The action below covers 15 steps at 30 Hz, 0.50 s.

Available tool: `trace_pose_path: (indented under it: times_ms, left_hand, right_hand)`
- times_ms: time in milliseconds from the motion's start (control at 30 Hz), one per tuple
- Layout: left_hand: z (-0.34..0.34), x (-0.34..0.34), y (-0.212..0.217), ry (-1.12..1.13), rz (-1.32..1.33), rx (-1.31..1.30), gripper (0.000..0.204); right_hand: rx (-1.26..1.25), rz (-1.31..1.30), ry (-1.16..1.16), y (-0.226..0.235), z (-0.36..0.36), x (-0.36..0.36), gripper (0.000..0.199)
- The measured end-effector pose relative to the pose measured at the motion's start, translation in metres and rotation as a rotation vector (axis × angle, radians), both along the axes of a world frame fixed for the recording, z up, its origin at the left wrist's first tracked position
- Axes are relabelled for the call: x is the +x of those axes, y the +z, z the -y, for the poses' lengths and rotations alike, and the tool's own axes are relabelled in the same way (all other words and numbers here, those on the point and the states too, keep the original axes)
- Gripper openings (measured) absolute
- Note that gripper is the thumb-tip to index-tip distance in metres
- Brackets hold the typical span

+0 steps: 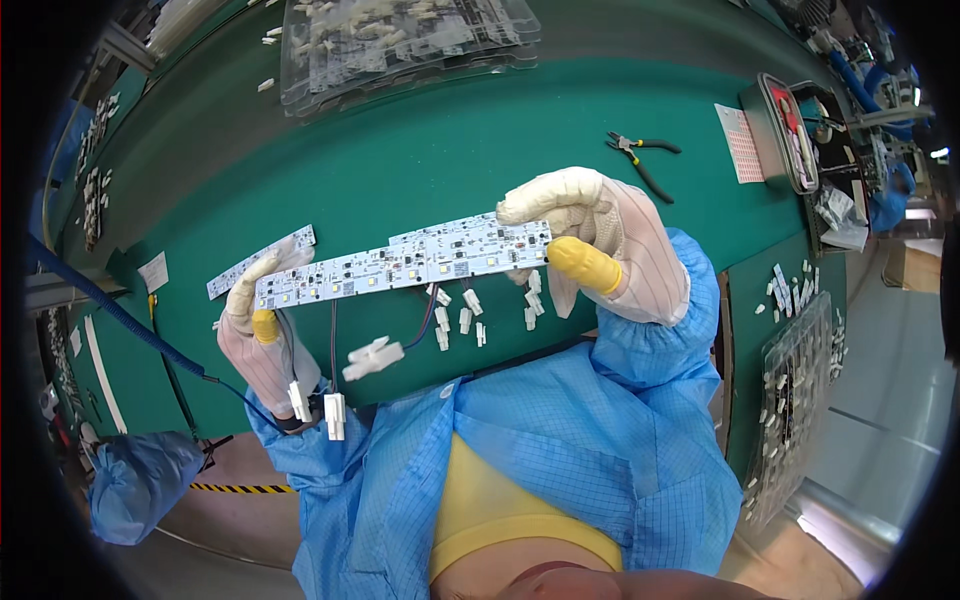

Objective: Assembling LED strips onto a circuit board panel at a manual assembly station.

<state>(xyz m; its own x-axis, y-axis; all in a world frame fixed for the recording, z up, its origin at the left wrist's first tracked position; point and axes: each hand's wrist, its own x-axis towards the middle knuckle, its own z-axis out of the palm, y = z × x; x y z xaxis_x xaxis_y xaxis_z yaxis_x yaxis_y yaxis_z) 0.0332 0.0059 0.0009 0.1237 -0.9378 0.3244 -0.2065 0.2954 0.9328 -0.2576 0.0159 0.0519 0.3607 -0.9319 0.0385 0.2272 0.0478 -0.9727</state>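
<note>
A long white LED circuit board (350,276) is stretched between my two gloved hands above the green mat. My left hand (250,325) grips its left end, a yellow finger cot on the thumb. The right end is pinched by my right hand (600,235), also with a yellow-capped thumb. Wires run down from the board to white plug connectors (335,415); one connector (373,358) is blurred. Smaller white connectors (443,325) show below the middle. Behind my left hand lies another LED board (262,262), partly hidden.
Diagonal cutters (630,150) with black and yellow handles lie beyond my right hand. A clear tray of parts (400,75) stands at the far side. At right are a tool box (795,135), a marked sheet (740,143) and another filled tray (795,390). A blue cord (120,303) crosses the left.
</note>
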Motion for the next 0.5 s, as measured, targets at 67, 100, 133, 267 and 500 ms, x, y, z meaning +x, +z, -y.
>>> trace_pose_path:
  times_ms: [67, 100, 133, 267, 500]
  left_hand:
    - [-0.005, -0.008, 0.003, 0.049, -0.045, 0.082, 0.032]
    - [-0.005, -0.014, 0.0, -0.009, -0.195, 0.074, 0.029]
    - [-0.004, -0.015, -0.002, -0.067, -0.345, 0.064, 0.027]
    - [-0.008, -0.014, -0.002, -0.169, -0.353, 0.088, 0.03]
    - [-0.009, -0.017, -0.002, -0.24, -0.39, 0.149, 0.034]
  right_hand:
    - [0.07, -0.11, 0.029, -0.005, 0.001, -0.008, 0.054]
    - [-0.045, -0.369, 0.027, -0.008, 0.007, -0.019, 0.072]
    - [-0.209, -0.459, -0.05, -0.03, 0.017, -0.032, 0.091]
    - [-0.454, -2.029, -0.519, -0.084, 0.024, -0.131, 0.098]
    - [-0.383, -1.296, -0.637, -0.111, 0.013, -0.127, 0.03]
